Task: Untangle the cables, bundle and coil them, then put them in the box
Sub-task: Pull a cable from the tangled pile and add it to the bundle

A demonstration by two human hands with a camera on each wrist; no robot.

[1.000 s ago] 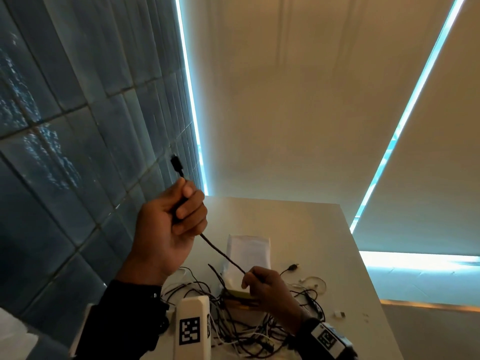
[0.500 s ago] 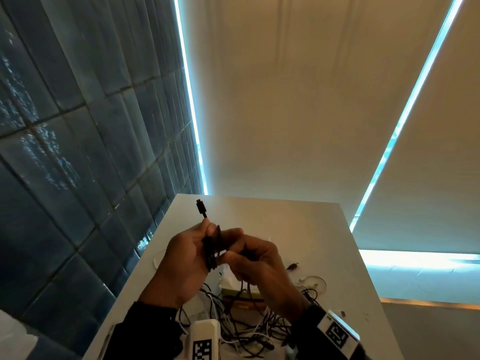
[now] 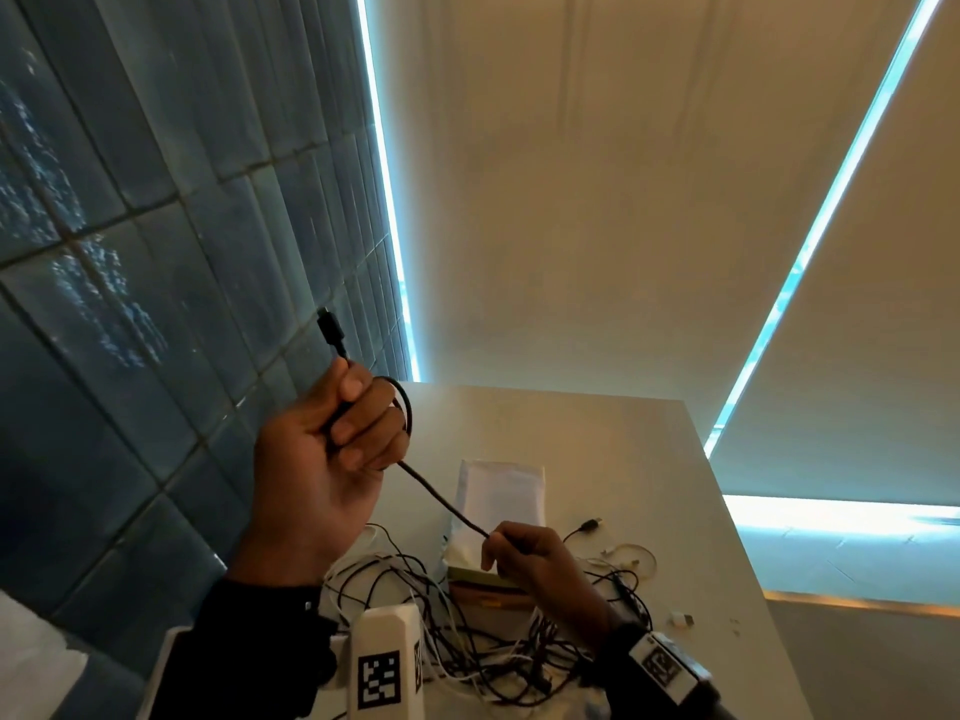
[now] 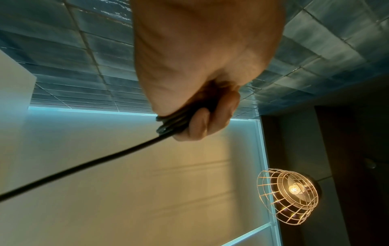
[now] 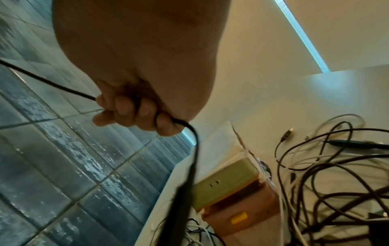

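Observation:
My left hand (image 3: 343,433) is raised above the table and grips a black cable (image 3: 441,498) coiled into a small loop; its plug (image 3: 330,330) sticks up past my thumb. The cable runs taut down and right to my right hand (image 3: 511,545), which pinches it lower, just above the box (image 3: 498,491). In the left wrist view the fingers (image 4: 202,123) clamp several turns of the black cable (image 4: 84,166). In the right wrist view the curled fingers (image 5: 134,109) hold the black cable (image 5: 194,149), which hangs down from them. A tangle of black and white cables (image 3: 467,641) lies on the table.
The white table (image 3: 649,459) ends at a blue tiled wall (image 3: 130,252) on the left. The open box (image 5: 233,188) shows green and brown parts inside. A loose plug (image 3: 589,526) and a small white piece (image 3: 681,619) lie to the right. A wire-cage lamp (image 4: 292,196) hangs overhead.
Half a second ago both hands met close together at the cable. Now the left hand has risen up and left with a loop, and the right has dropped back toward the box, pulling the cable taut.

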